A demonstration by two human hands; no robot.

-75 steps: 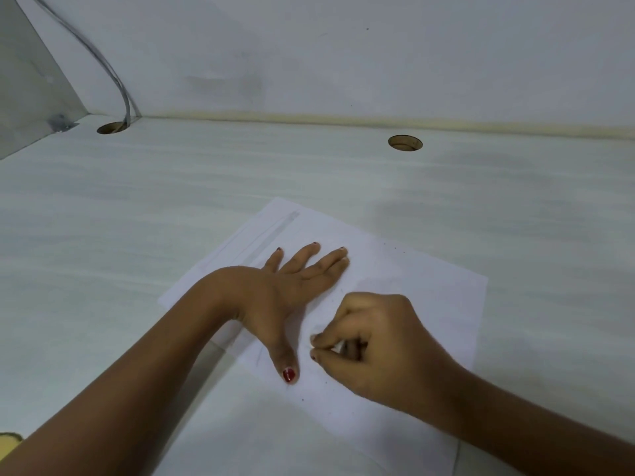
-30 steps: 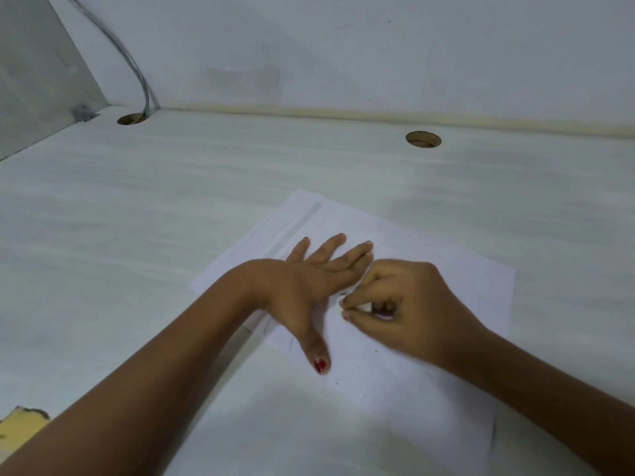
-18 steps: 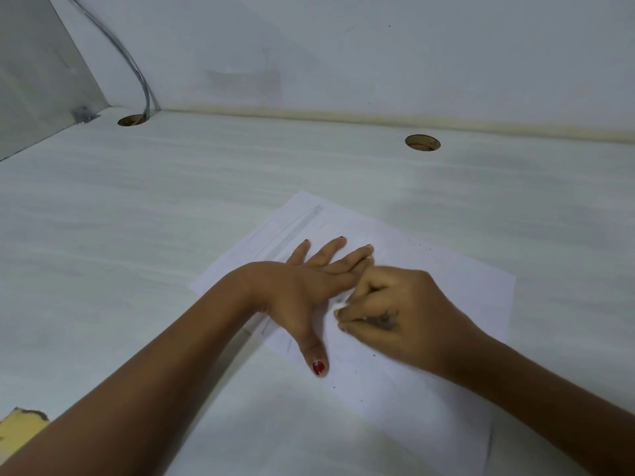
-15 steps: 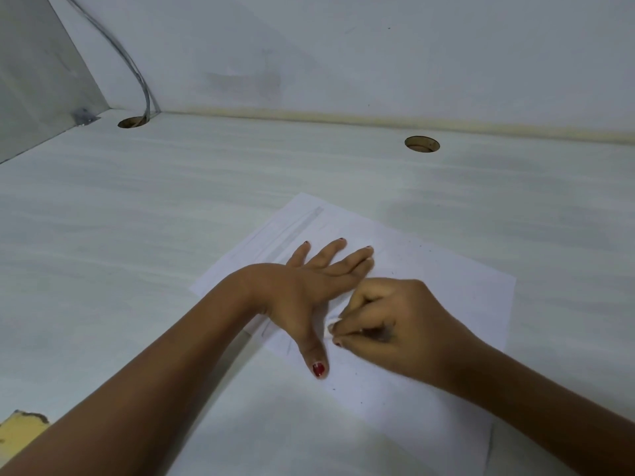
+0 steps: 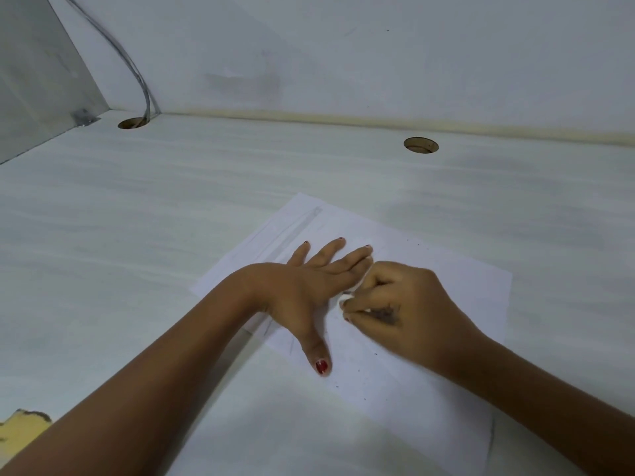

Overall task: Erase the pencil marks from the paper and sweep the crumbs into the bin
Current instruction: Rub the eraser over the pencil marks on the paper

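While the left hand (image 5: 309, 286) is lying flat on a white sheet of paper (image 5: 446, 280), fingers straight and spread, pressing it onto the pale desk (image 5: 137, 235), the right hand (image 5: 405, 310) is curling its fingers and thumb around a small white eraser (image 5: 344, 297), pinching it against the sheet just beside the left forefinger. Faint pencil lines (image 5: 302, 225) are showing near the paper's far corner, and dark crumbs (image 5: 375, 354) are lying scattered across it.

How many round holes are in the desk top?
2. The left hole is in the far corner, with a cable entering it; the right hole lies near the back edge. The arms could hide more.
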